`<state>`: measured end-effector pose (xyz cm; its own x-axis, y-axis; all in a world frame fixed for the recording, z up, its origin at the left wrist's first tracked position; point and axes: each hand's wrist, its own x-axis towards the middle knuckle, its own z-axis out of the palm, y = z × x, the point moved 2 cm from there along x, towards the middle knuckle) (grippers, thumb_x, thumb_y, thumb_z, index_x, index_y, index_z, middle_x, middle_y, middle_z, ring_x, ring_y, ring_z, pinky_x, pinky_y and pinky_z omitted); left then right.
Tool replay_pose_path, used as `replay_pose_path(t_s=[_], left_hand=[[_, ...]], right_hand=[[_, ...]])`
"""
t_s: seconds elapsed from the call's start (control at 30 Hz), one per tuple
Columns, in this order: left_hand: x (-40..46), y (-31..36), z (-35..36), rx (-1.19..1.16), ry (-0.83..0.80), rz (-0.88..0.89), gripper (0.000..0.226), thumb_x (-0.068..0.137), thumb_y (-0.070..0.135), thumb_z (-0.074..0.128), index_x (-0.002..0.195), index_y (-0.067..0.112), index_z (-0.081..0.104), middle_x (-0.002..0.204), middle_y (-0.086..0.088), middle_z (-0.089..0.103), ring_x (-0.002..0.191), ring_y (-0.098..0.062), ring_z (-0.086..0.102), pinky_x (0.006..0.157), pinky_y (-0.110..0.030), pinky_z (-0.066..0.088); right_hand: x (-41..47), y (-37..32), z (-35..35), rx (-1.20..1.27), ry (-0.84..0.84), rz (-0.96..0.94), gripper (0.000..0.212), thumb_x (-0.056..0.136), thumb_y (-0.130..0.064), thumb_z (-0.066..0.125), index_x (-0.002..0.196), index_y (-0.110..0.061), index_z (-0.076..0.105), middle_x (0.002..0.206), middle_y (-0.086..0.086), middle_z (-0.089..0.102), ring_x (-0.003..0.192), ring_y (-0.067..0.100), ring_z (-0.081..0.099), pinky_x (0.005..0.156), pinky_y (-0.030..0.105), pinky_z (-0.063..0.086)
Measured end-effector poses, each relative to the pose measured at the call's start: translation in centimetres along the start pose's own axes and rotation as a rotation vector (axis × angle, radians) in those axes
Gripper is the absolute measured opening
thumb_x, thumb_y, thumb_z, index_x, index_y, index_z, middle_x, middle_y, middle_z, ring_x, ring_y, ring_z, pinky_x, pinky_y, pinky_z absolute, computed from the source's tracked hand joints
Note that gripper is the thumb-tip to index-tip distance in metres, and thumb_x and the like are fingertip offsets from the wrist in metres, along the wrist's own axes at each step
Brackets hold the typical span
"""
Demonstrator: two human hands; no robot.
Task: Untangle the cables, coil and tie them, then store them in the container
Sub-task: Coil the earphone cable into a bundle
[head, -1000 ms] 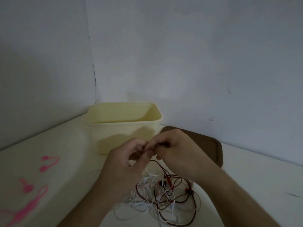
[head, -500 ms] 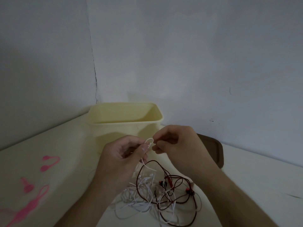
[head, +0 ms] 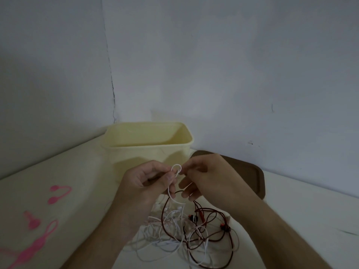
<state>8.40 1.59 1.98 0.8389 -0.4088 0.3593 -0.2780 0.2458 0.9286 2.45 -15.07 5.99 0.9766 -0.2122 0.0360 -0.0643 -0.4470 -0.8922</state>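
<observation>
White cable [head: 175, 169] loop pinched between both hands, container [head: 147, 146] rim just behind

A single head-worn camera is looking forward and down from the person's own viewpoint, facing a wall corner. It is sitting close above the pale surface [head: 291, 200], with both forearms entering from the bottom edge and the hands meeting near the frame's centre. The wide-angle lens is taking in the walls above and the surface spreading left and right. No second view is sharing the scene.
</observation>
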Motion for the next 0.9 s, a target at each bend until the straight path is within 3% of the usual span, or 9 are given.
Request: replay_pose_path(t_s=[0.1,0.17,0.27,0.4,0.67,0.9], left_hand=[[0.09,-0.14,-0.05,-0.013,0.012,0.002,0.019,0.082,0.018,0.076,0.088,0.000,0.075,0.074,-0.018,0.072,0.064,-0.024,0.064,0.067,-0.029,0.057],[0.12,-0.31,-0.04,-0.015,0.014,-0.009,0.017,0.083,0.014,0.076,0.090,-0.001,0.075,0.077,-0.020,0.074,0.066,-0.025,0.066,0.068,-0.031,0.058],[0.17,-0.61,-0.06,0.010,0.022,-0.011,0.011,0.084,0.011,0.076,0.089,0.002,0.076,0.080,-0.021,0.076,0.067,-0.029,0.069,0.066,-0.032,0.058],[0.27,-0.81,-0.15,0.044,0.027,-0.014,0.003,0.091,-0.001,0.072,0.091,-0.001,0.075,0.079,-0.021,0.075,0.067,-0.028,0.068,0.065,-0.031,0.057],[0.30,-1.01,-0.07,0.105,0.100,-0.030,0.008,0.094,0.002,0.072,0.088,0.006,0.076,0.073,-0.017,0.074,0.064,-0.025,0.071,0.064,-0.028,0.058],[0.37,-0.49,-0.05,0.094,0.164,-0.030,0.006,0.090,0.006,0.077,0.090,0.001,0.073,0.085,-0.013,0.080,0.074,-0.033,0.077,0.075,-0.049,0.065]], right_hand=[[-0.41,-0.54,-0.01,0.250,-0.105,0.088,0.030,0.104,0.005,0.042,0.111,0.007,0.071,0.101,0.038,0.072,0.080,0.045,0.074,0.079,0.050,0.065],[-0.56,-0.81,0.05,0.311,-0.146,0.074,0.029,0.104,0.004,0.044,0.114,0.011,0.070,0.105,0.041,0.071,0.091,0.055,0.072,0.083,0.050,0.064],[-0.48,-0.82,0.12,0.281,-0.143,0.016,0.026,0.106,-0.004,0.050,0.110,0.007,0.074,0.102,0.036,0.074,0.101,0.049,0.073,0.091,0.052,0.061],[-0.29,-0.41,0.27,0.188,-0.084,-0.061,0.024,0.107,-0.012,0.057,0.103,-0.001,0.078,0.091,0.021,0.080,0.093,0.036,0.078,0.089,0.044,0.064],[-0.09,-0.22,0.68,-0.033,0.059,-0.154,0.020,0.104,-0.010,0.063,0.098,-0.019,0.081,0.084,0.001,0.082,0.082,0.014,0.080,0.080,0.038,0.067],[-0.29,-0.32,0.55,0.010,0.094,-0.143,0.017,0.098,-0.005,0.071,0.085,-0.015,0.078,0.077,0.002,0.081,0.072,0.018,0.079,0.076,0.043,0.068]])
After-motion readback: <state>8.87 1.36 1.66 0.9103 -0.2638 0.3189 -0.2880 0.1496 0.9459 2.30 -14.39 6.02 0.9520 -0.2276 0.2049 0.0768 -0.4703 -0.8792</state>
